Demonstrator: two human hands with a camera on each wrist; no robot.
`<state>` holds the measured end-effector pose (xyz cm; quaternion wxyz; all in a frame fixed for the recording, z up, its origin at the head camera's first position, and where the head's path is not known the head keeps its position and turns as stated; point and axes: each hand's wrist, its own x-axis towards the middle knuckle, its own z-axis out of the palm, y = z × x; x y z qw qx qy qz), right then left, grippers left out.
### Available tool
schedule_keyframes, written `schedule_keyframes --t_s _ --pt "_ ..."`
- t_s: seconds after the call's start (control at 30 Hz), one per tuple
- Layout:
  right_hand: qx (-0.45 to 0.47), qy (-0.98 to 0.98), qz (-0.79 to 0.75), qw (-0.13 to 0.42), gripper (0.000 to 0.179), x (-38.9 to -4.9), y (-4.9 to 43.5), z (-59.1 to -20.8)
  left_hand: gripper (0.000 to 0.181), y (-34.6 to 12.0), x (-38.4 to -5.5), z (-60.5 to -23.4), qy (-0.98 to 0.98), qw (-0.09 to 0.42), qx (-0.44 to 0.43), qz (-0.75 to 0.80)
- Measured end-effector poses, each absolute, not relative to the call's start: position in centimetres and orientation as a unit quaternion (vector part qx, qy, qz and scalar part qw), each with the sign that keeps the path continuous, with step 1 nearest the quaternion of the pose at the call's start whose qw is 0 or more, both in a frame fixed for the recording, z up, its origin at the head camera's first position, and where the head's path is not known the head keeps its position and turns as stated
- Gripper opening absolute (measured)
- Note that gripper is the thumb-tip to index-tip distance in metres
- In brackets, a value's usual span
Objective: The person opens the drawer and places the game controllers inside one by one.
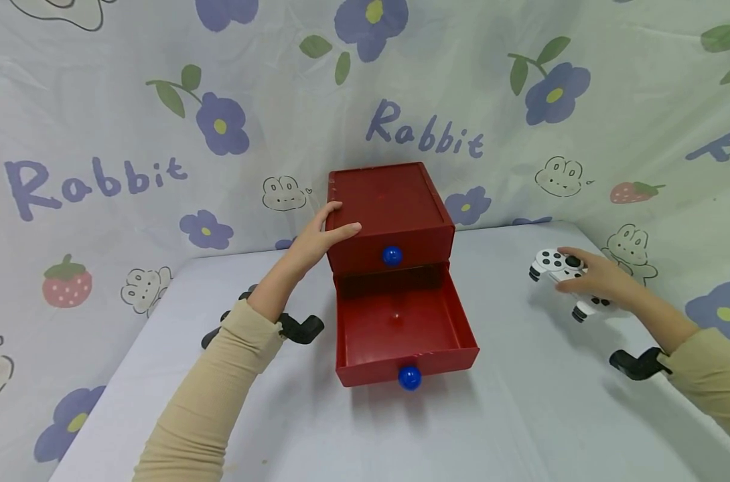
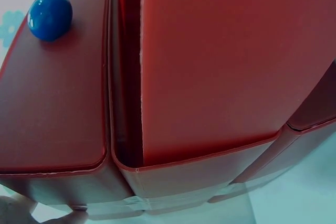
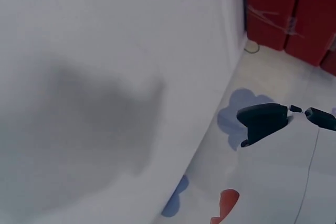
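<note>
A red two-drawer box (image 1: 395, 201) stands mid-table against the cloth backdrop. Its upper drawer, with a blue knob (image 1: 392, 256), is closed. The lower drawer (image 1: 407, 328) is pulled out, its red floor showing. My left hand (image 1: 307, 251) rests on the box's top left edge, thumb extended over the top. In the left wrist view, only part of that hand shows beside the box. Off to the right, my right hand (image 1: 603, 278) grips a white game controller (image 1: 548, 260) above the table. The right wrist view shows the controller's white shell (image 3: 278, 166) and black triggers.
Dark rounded parts of an object (image 1: 211, 337) lie on the table at left, mostly hidden behind my left sleeve. A cloth backdrop (image 1: 317, 120) with flowers and rabbits hangs behind and beside the white table (image 1: 305, 428). Black straps' ends stick out at both wrists.
</note>
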<state>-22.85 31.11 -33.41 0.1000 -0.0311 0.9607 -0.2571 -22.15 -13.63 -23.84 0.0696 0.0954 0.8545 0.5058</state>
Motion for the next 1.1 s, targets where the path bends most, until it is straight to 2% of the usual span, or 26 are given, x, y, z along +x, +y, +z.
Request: schedule_keyframes --t_s 0.23,0.63,1.1 --pt "-0.056 0.951 -0.284 0.107 0.085 -22.2 30.4 -31.7 0.063 -13.6 -22.2 -23.8 0.857 0.069 0.096 0.502" --pt "-0.083 0.956 -0.261 0.106 0.084 -21.1 28.9 -28.8 0.069 -14.5 -24.3 -25.8 0.861 0.062 0.1 0.494" --pt "-0.106 0.943 -0.294 0.114 0.082 -19.7 26.3 -26.1 0.07 -14.6 -24.4 -25.9 0.863 0.059 0.104 0.491"
